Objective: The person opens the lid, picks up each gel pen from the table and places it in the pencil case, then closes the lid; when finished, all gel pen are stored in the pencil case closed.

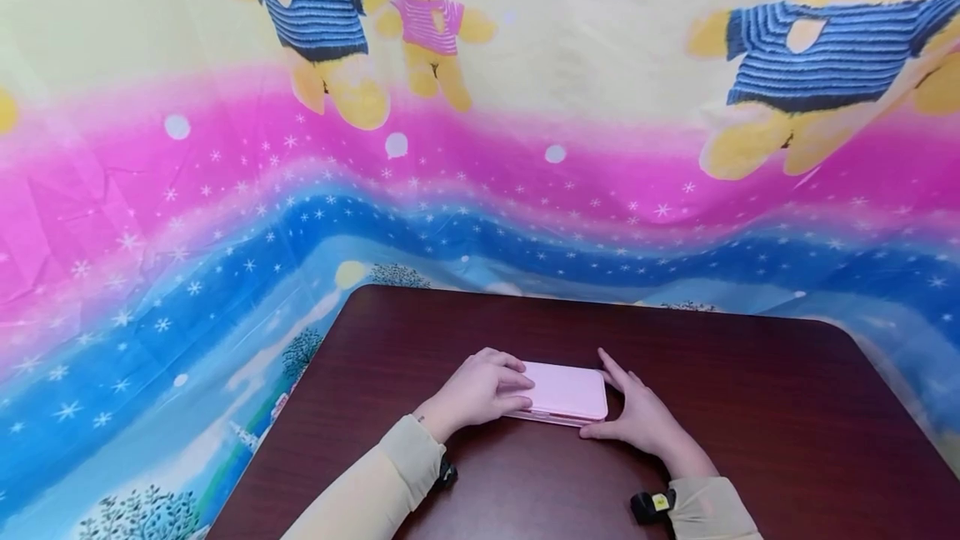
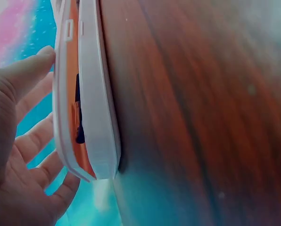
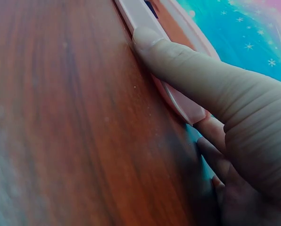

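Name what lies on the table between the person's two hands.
A flat pink case lies between them on the dark wooden table. In the head view, the left hand rests on its left end and the right hand touches its right end.

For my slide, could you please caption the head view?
Both hands flank a closed pink case on a dark wooden table: left hand resting on its lid, right hand against its right edge.
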Tool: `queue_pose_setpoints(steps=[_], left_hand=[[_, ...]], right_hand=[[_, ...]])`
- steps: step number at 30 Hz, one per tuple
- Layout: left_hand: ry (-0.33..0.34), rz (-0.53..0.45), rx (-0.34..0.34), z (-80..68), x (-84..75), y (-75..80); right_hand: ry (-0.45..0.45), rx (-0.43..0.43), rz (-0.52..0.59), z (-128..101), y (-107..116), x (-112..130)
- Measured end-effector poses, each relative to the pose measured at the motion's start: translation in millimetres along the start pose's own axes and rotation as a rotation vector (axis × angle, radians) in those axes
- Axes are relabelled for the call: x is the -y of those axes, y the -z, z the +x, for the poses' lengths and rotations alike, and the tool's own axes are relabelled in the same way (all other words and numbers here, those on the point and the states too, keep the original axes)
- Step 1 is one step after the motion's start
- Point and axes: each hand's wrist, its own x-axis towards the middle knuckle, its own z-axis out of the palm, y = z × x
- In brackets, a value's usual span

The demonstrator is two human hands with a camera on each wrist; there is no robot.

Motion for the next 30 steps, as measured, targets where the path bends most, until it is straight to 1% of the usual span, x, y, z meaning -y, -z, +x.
queue_pose_setpoints(steps=[7,16,25,30], left_hand=[[-0.007,0.059,0.004,-1.7,-2.8,-2.9],[-0.015,0.084,-0.015,-2.6,-4.8,-5.5],[0.021,0.085,-0.008,-3.5,-8.2,-6.5],[0.03,0.091,-0.01,-2.5,-9.6,-4.7]], right_hand=[[0.012,-0.008,-0.019,-0.3,-1.6,-1.3],[-0.004,-0.001,-0.032,0.2,-1.0,-2.2],[-0.011,0.005,-0.037,0.7,-2.6,-4.0],[-0.016,0.008,-0.032,0.6,-1.1,-1.8]])
